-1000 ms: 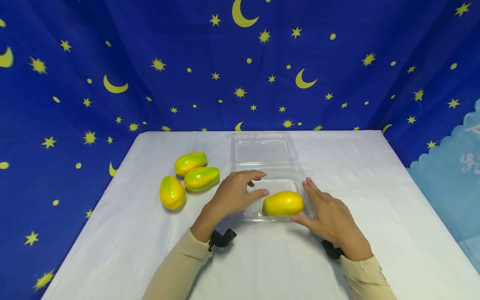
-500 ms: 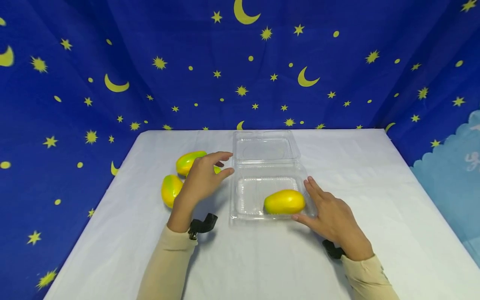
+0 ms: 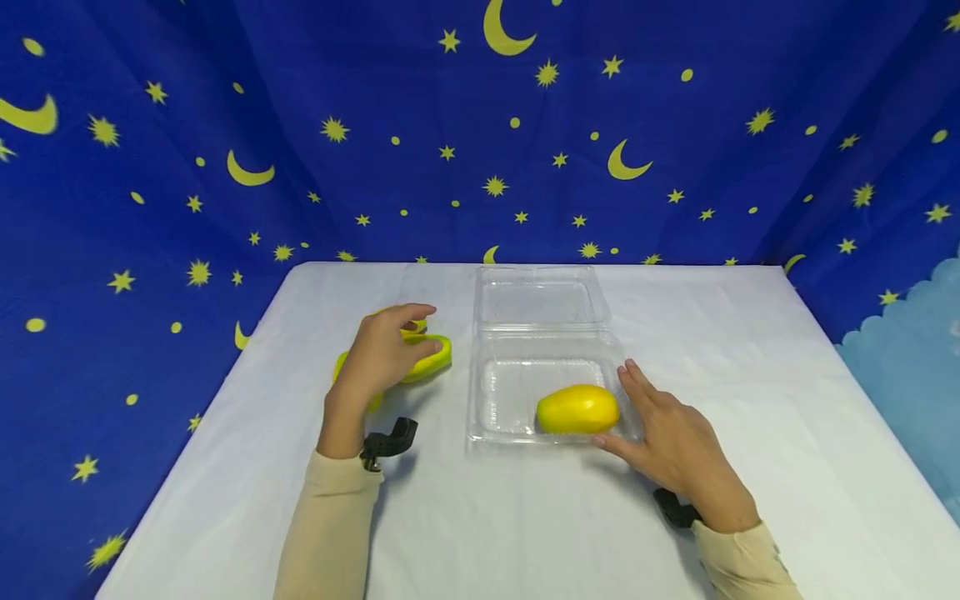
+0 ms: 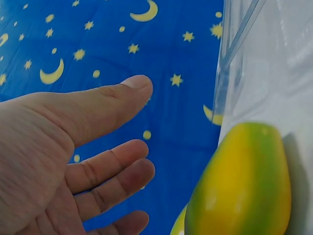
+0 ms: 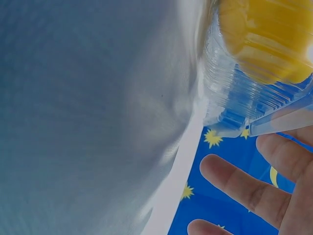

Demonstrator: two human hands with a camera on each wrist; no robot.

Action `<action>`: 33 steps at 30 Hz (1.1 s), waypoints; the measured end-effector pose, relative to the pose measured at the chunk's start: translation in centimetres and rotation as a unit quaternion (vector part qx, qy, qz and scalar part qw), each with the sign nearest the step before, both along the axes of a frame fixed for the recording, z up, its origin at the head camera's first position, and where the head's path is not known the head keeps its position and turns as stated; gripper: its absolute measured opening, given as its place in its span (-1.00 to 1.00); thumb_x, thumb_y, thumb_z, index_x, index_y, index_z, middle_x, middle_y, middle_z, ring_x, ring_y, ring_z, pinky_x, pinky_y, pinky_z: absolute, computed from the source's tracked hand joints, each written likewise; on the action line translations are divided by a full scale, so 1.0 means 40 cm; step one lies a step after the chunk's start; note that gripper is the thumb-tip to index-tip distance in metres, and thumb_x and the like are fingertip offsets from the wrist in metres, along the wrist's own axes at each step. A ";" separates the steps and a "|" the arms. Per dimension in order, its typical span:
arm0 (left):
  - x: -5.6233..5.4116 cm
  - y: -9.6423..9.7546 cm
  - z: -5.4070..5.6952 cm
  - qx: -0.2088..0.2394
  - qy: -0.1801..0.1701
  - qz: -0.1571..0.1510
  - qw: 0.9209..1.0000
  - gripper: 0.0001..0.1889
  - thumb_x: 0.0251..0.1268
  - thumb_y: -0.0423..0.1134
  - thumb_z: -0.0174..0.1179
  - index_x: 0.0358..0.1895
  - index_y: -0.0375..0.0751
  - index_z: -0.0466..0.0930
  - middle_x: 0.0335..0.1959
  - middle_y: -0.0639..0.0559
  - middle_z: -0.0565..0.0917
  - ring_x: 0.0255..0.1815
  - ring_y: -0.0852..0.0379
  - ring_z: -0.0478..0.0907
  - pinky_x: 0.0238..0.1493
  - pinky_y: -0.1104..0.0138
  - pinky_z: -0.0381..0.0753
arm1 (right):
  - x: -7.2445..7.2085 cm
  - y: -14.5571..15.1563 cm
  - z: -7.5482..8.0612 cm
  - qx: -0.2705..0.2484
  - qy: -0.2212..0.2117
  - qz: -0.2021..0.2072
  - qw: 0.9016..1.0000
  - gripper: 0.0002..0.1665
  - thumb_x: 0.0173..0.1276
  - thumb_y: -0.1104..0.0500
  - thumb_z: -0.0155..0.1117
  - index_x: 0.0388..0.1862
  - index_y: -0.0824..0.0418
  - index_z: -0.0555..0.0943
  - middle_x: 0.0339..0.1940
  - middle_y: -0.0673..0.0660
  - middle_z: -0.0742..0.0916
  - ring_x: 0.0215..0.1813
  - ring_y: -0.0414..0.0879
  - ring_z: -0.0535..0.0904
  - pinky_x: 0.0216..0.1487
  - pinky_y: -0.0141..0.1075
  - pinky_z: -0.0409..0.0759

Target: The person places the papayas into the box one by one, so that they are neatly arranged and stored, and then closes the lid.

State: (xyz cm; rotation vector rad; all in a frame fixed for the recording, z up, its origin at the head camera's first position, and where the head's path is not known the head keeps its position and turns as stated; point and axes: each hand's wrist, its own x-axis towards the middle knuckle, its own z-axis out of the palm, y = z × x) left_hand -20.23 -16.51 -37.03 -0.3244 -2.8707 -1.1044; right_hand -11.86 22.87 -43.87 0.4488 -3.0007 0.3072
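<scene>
One yellow papaya [image 3: 577,408] with a green tip lies in the right front part of a clear plastic clamshell box [image 3: 495,400], whose lid is folded back. My right hand [image 3: 678,437] rests against the box's right front corner, thumb at the front rim and fingers nearly straight along the right side. Over the loose papayas at the left hovers my left hand [image 3: 375,350], thumb and fingers apart with nothing between them. It partly hides those fruits. A green-yellow papaya [image 4: 239,186] shows beside that hand in the left wrist view, not touching it.
The box's lid [image 3: 536,300] lies flat towards the back of the white-covered table [image 3: 555,525]. Behind and to the left hangs a blue cloth [image 3: 420,108] with yellow moons and stars. A light blue patch [image 3: 907,358] shows at the right.
My left hand has moved left from over the box to above the loose papayas, covering part of them. The right hand stays at the box's corner. The head view has shifted slightly.
</scene>
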 end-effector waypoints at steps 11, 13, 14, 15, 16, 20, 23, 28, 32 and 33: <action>0.024 -0.060 -0.011 -0.006 0.015 0.038 0.999 -0.37 0.24 -0.01 0.40 0.39 0.08 0.47 0.38 -0.04 0.51 0.44 -0.13 0.39 0.42 -0.13 0.36 | 0.010 0.009 -0.003 -0.004 -0.002 -0.007 1.000 0.26 0.19 -0.60 0.14 0.61 0.19 0.16 0.61 0.19 0.28 0.16 0.26 0.63 -0.18 0.05 0.66; 0.032 -0.069 -0.020 -0.002 0.029 0.045 0.999 -0.33 0.22 0.01 0.41 0.41 0.07 0.44 0.40 -0.05 0.48 0.45 -0.15 0.37 0.42 -0.15 0.34 | 0.008 0.007 -0.003 -0.005 0.001 -0.006 1.000 0.26 0.19 -0.60 0.13 0.61 0.20 0.16 0.61 0.19 0.29 0.15 0.26 0.63 -0.20 0.04 0.66; 0.036 -0.074 -0.026 0.001 0.037 0.050 0.998 -0.32 0.21 0.02 0.42 0.42 0.08 0.43 0.41 -0.06 0.47 0.45 -0.16 0.35 0.42 -0.16 0.33 | 0.008 0.006 -0.003 -0.005 0.002 -0.005 1.000 0.26 0.19 -0.60 0.14 0.60 0.20 0.17 0.61 0.19 0.29 0.14 0.26 0.64 -0.21 0.03 0.66; 0.040 -0.080 -0.032 0.002 0.044 0.055 0.998 -0.30 0.20 0.03 0.42 0.42 0.08 0.42 0.42 -0.07 0.45 0.46 -0.18 0.34 0.42 -0.18 0.32 | 0.007 0.004 -0.002 -0.007 0.002 -0.005 1.000 0.26 0.19 -0.60 0.14 0.60 0.20 0.17 0.61 0.19 0.29 0.14 0.26 0.64 -0.22 0.02 0.66; 0.045 -0.087 -0.038 0.004 0.050 0.061 0.997 -0.30 0.19 0.05 0.43 0.42 0.09 0.43 0.43 -0.07 0.43 0.47 -0.19 0.32 0.40 -0.19 0.33 | 0.007 0.003 -0.001 -0.007 0.000 -0.005 1.000 0.26 0.19 -0.60 0.13 0.60 0.19 0.17 0.61 0.19 0.29 0.14 0.26 0.64 -0.22 0.02 0.66; 0.067 -0.119 -0.073 0.012 0.065 0.079 0.995 -0.25 0.14 0.09 0.45 0.42 0.04 0.43 0.46 -0.10 0.37 0.49 -0.21 0.24 0.37 -0.26 0.30 | 0.007 -0.003 0.000 -0.003 -0.006 -0.005 1.000 0.27 0.19 -0.62 0.10 0.61 0.20 0.16 0.62 0.19 0.27 0.15 0.26 0.63 -0.23 0.01 0.65; 0.081 -0.144 -0.101 0.017 0.063 0.091 0.994 -0.20 0.11 0.13 0.46 0.44 0.02 0.40 0.49 -0.09 0.31 0.51 -0.19 0.17 0.35 -0.30 0.28 | 0.006 -0.005 0.001 0.001 -0.005 -0.006 1.000 0.29 0.18 -0.63 0.10 0.61 0.21 0.15 0.62 0.19 0.27 0.16 0.27 0.62 -0.22 0.03 0.66; 0.098 -0.173 -0.142 0.024 0.050 0.111 0.992 -0.11 0.05 0.22 0.46 0.47 0.02 0.35 0.51 -0.12 0.25 0.52 -0.21 0.10 0.34 -0.33 0.25 | 0.006 -0.006 0.002 -0.004 -0.006 -0.006 1.000 0.29 0.18 -0.61 0.12 0.61 0.22 0.15 0.62 0.20 0.26 0.20 0.30 0.60 -0.15 0.09 0.65; 0.107 -0.186 -0.151 0.011 0.040 0.122 0.992 -0.06 0.02 0.28 0.45 0.48 0.02 0.34 0.53 -0.15 0.22 0.54 -0.25 0.07 0.36 -0.34 0.22 | 0.007 -0.006 0.003 -0.004 -0.008 -0.005 1.000 0.29 0.19 -0.61 0.12 0.61 0.22 0.14 0.62 0.21 0.26 0.20 0.31 0.60 -0.13 0.12 0.64; 0.109 -0.188 -0.150 0.007 0.036 0.126 0.991 -0.06 0.02 0.29 0.45 0.48 0.02 0.33 0.54 -0.16 0.21 0.54 -0.26 0.07 0.35 -0.35 0.22 | 0.006 -0.006 0.004 -0.003 -0.007 -0.005 1.000 0.29 0.19 -0.62 0.11 0.61 0.22 0.14 0.62 0.21 0.26 0.20 0.30 0.60 -0.13 0.12 0.64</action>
